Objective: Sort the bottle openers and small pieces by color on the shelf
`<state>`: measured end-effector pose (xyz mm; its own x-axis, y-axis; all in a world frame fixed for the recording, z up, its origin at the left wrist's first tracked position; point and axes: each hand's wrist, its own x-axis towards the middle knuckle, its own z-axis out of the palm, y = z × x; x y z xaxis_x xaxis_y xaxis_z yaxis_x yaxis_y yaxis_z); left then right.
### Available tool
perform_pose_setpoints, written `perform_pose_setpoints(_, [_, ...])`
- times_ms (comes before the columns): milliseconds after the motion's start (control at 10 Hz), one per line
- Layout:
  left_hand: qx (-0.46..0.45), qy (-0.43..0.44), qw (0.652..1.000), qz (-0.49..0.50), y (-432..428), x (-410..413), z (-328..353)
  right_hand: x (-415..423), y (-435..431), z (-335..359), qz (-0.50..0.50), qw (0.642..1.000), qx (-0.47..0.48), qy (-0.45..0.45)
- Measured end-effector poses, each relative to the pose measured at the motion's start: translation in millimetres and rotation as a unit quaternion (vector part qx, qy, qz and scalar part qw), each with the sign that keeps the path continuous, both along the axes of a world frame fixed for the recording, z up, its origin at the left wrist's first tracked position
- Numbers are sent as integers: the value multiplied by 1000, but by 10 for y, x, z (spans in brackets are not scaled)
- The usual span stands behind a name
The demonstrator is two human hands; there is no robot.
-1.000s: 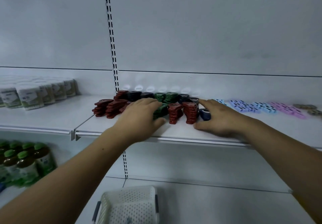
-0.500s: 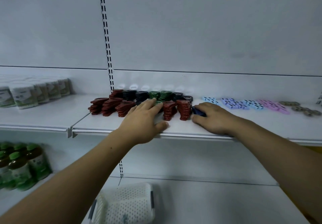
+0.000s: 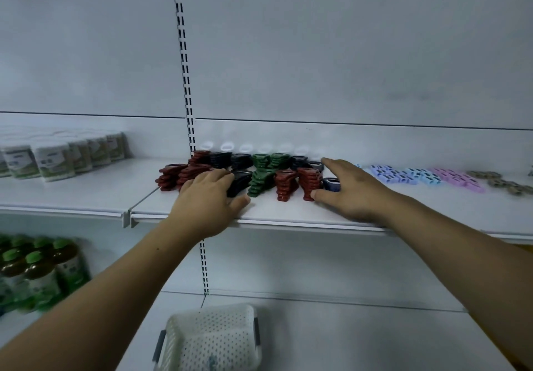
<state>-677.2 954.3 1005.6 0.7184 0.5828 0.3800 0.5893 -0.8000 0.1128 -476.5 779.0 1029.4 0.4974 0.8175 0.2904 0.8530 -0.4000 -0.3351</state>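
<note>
Fingers (image 3: 217, 176) of the left hand (image 3: 206, 200) lay nearly straight across the front of the red bottle openers (image 3: 170, 175), their tips against a black bottle opener (image 3: 240, 182). The thumb rested on the shelf (image 3: 288, 221) just below that opener. Whether the hand actually gripped it could not be determined.

The right hand (image 3: 350, 190) was spread flat and released, grasping nothing. Its index finger reached toward the back row, and its thumb touched the base of a red stack (image 3: 310, 181). A blue bottle opener (image 3: 331, 183) sat in the gap between thumb and index finger.

Between the hands stood a green stack (image 3: 261, 181) and another red stack (image 3: 285, 183). Further black openers (image 3: 240, 160) and green openers (image 3: 278, 159) stood in the row behind.

To the right on the same shelf lay the small pieces, in lavender (image 3: 386, 173), light blue (image 3: 427, 178) and pink (image 3: 458, 179) groups. Beyond them lay dull beige pieces (image 3: 501, 182).

White-lidded jars (image 3: 52, 160) stood on the shelf section to the left. Green-capped bottles (image 3: 37, 269) and a white perforated basket (image 3: 213, 339) occupied the level below.
</note>
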Motion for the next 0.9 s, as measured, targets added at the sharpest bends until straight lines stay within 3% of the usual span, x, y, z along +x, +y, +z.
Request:
perform_pose_setpoints(300, [-43,-3,999,-17,-65,11,-20,-57,166,-5,10,999,-38,-21])
perform_pose_setpoints(500, [38,0,999,-21,-115,134,53,-125,214,31,25,997,-18,-64])
perform_pose_setpoints(700, [39,14,999,-17,-143,188,69,-77,274,35,22,996,-34,-74])
perform_pose_setpoints(900, [31,-7,996,-86,-348,300,-13,85,112,27,-18,998,-24,-50])
